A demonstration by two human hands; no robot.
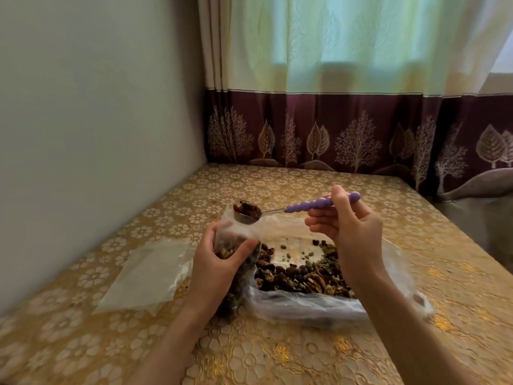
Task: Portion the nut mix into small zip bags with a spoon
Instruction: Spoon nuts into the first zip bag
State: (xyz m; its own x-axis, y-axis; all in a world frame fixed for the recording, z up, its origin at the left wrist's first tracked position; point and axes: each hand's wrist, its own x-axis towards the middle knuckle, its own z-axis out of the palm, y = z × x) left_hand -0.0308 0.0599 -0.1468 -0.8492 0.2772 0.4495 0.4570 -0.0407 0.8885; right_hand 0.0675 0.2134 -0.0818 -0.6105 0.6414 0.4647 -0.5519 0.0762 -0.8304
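My left hand [219, 262] grips a small clear zip bag [236, 290] that stands upright on the table, part-filled with nut mix, its mouth open at the top. My right hand [347, 229] pinches the purple beaded handle of a spoon [319, 204]. The spoon's metal bowl [247, 213] carries a heap of nuts and hangs right over the bag's mouth. Beside the small bag lies a large open clear bag [319, 304] with the loose nut mix [302, 276] spread inside.
Several empty zip bags [147, 273] lie flat to the left on the gold floral tablecloth [277, 354]. A grey wall runs along the left side. A maroon-hemmed curtain [347, 134] hangs behind the table's far edge.
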